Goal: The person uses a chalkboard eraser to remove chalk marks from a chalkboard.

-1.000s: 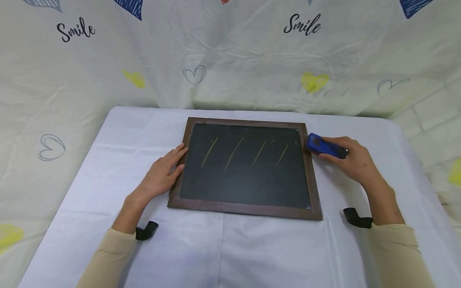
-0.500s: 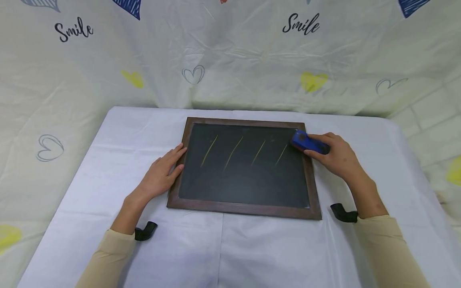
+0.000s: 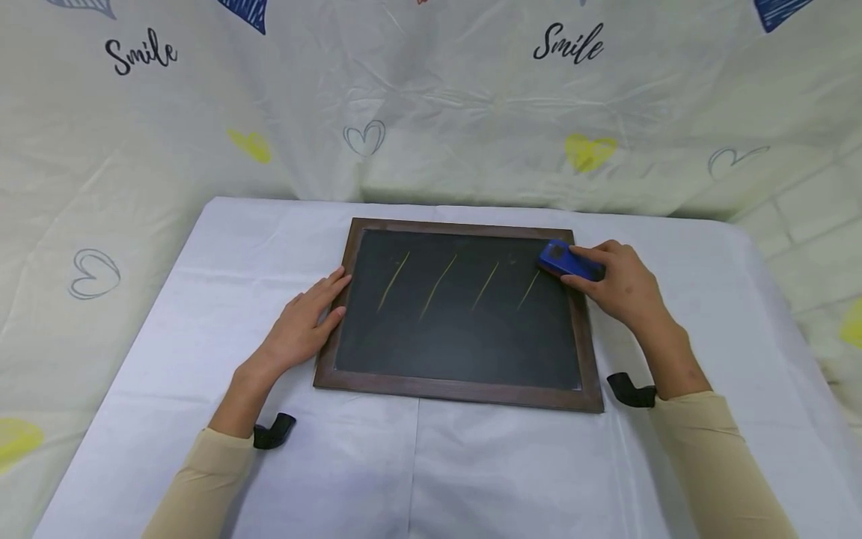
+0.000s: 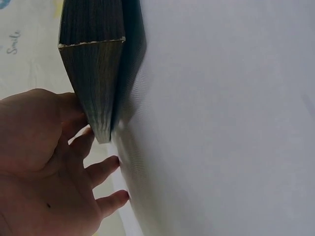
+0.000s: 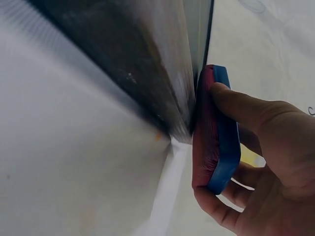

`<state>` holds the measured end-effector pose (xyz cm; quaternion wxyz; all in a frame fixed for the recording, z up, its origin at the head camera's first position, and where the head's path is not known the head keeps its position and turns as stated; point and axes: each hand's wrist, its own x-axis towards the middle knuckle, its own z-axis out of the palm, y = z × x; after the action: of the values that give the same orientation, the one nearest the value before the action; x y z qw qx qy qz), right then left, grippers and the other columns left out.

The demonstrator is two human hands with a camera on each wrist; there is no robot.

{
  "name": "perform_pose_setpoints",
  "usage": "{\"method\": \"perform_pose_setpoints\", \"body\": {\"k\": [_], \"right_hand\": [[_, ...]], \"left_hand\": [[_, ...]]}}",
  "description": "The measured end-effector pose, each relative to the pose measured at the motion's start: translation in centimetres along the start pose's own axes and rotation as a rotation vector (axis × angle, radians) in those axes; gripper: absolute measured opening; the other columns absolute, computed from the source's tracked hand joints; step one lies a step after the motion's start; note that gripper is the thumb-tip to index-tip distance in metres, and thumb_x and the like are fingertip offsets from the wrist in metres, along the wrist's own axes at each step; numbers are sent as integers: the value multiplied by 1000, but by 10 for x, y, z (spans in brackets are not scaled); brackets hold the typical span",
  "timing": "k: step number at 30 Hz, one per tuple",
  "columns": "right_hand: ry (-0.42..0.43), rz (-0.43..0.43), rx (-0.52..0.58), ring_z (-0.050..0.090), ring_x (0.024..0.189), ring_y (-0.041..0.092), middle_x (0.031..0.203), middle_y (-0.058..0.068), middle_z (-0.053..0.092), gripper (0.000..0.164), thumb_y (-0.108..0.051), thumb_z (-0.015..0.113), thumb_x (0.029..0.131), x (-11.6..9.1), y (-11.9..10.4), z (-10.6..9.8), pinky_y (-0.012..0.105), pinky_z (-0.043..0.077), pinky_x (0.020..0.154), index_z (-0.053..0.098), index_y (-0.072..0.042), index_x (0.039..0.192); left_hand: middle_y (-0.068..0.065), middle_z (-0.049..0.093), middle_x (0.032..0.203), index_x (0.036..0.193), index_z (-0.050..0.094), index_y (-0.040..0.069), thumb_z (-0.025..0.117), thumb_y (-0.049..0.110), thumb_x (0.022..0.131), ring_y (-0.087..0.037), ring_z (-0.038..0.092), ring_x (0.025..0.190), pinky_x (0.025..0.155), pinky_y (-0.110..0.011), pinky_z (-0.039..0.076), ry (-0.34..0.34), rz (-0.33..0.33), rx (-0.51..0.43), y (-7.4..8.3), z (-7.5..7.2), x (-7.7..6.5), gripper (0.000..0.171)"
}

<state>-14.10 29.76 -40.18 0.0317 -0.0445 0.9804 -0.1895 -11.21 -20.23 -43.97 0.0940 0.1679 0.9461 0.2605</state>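
A small blackboard (image 3: 458,344) with a brown wooden frame lies on the white-covered table, bearing several slanted yellow chalk lines (image 3: 393,283). Along its left edge rests my left hand (image 3: 303,326), fingers extended, with fingertips and thumb touching the frame (image 4: 96,83). My right hand (image 3: 626,288) pinches a chalkboard eraser (image 3: 560,257) between thumb and fingers. The eraser has a blue back and a dark red pad (image 5: 204,147), visible in the right wrist view. It sits over the board's upper right corner, just above the top of the rightmost line, and covers part of the frame there.
White cloth covers the table (image 3: 256,232). Behind it hangs a pale curtain (image 3: 465,112) printed with hearts and "Smile". A black curved piece (image 3: 274,432) sticks out at the left cuff, and another black piece (image 3: 631,390) at the right cuff.
My right hand has carried the eraser leftward from beside the board's right edge onto its upper right corner. The left hand and the board stay in place.
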Motion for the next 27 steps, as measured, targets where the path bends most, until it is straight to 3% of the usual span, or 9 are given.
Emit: {"method": "perform_pose_setpoints", "body": {"k": [12, 20, 27], "right_hand": [[-43, 24, -11, 48, 124, 47, 133, 27, 52, 63, -39, 72, 99, -3, -11, -1, 65, 49, 87, 53, -12, 152], [-130, 21, -14, 48, 123, 48, 136, 28, 49, 64, -42, 69, 101, -15, -23, -2, 63, 49, 84, 51, -12, 154], [-141, -7, -25, 51, 117, 42, 129, 23, 52, 60, -36, 72, 99, -31, -39, 1, 56, 51, 80, 54, -12, 151]], "left_hand": [[-8, 21, 176, 166, 29, 16, 51, 23, 111, -41, 23, 161, 125, -72, 19, -2, -6, 3, -1, 1, 1, 60], [-8, 20, 176, 166, 28, 16, 51, 24, 111, -41, 23, 161, 125, -72, 19, -6, -9, 6, -1, 1, 1, 60], [-8, 20, 176, 166, 28, 16, 51, 24, 111, -41, 23, 161, 125, -73, 19, -9, -10, 14, -2, 1, 2, 60]]}}
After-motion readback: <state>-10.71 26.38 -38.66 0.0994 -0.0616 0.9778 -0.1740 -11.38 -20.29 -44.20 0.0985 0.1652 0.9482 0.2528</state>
